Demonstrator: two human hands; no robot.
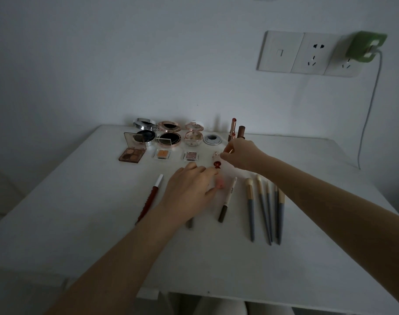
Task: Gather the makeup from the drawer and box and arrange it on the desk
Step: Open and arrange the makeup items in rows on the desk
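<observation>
My left hand (pixel 189 189) lies on the white desk (pixel 80 201) and holds a small pink lip gloss tube (pixel 220 183) between thumb and fingers; the tube's red neck (pixel 216 164) points away from me. Just beyond it, my right hand (pixel 238 153) pinches the tube's pale cap (pixel 215 155). Makeup is laid out in rows: three open compacts (pixel 169 138) at the back, an eyeshadow palette (pixel 132 154), two small eyeshadow pots (pixel 162 153), two upright lipsticks (pixel 233 129), a red pencil (pixel 152 196), a brow pencil (pixel 227 201) and several blue-handled brushes (pixel 265 208).
A round cable grommet (pixel 212 139) sits in the desk near the wall. Wall sockets (pixel 312 53) hold a green charger (pixel 365 46) whose cable hangs down at the right. Another pencil's end (pixel 189 223) shows under my left wrist. The desk's front edge is near me.
</observation>
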